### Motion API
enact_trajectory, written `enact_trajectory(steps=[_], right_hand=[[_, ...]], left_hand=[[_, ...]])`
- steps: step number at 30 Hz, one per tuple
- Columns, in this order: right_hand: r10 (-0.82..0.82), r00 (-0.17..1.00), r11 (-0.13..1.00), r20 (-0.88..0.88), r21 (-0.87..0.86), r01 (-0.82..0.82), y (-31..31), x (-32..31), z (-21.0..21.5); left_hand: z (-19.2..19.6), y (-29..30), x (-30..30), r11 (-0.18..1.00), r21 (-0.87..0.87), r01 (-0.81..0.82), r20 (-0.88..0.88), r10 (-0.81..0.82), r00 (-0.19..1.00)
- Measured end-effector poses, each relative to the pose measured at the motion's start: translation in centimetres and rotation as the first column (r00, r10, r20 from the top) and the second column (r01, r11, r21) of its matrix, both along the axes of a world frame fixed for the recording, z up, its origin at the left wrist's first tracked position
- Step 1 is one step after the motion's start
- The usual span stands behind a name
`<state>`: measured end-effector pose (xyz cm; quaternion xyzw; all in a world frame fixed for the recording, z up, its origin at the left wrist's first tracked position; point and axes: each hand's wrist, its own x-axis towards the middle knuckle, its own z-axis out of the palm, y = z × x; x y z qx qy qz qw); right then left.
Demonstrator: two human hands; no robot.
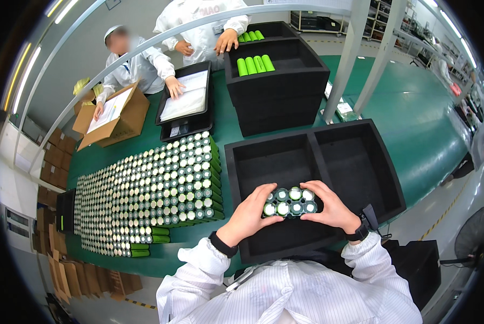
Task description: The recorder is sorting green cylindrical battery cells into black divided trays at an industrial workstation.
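Note:
Between my two hands is a small block of cylindrical battery cells (pixel 290 202), seen from its end faces, with several round tops in two rows. My left hand (pixel 251 212) grips its left end, thumb near and fingers far. My right hand (pixel 331 208) holds the right end the same way. The block is over the left compartment of a black foam tray (pixel 313 162) with two compartments. On the left stands a large array of battery cells (pixel 150 186), green-sided with pale round ends, packed upright in rows.
Beyond the tray rises a stack of black foam trays (pixel 277 100); green cells (pixel 255 65) lie in the top one. Two people stand across the green table (pixel 415 129), near a cardboard box (pixel 117 121) and a black bin (pixel 185 100) with papers. Metal posts (pixel 347 59) rise from the table.

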<state>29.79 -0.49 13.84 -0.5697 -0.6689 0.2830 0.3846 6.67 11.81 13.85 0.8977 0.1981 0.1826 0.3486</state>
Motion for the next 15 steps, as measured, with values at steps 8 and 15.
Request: enact_trajectory(steps=[8,15], right_hand=[[-0.045,0.998,0.999,0.046,-0.008,0.046,0.26,-0.22,-0.32],[0.025,0.991,0.997,0.133,-0.073,-0.015,0.46,0.20,0.37]], left_hand=[[-0.34,0.52,0.06,1.000,-0.024,-0.017,-0.025,0.016,1.000],[-0.63,0.68,-0.46,0.993,-0.117,0.002,0.024,0.001,1.000]])
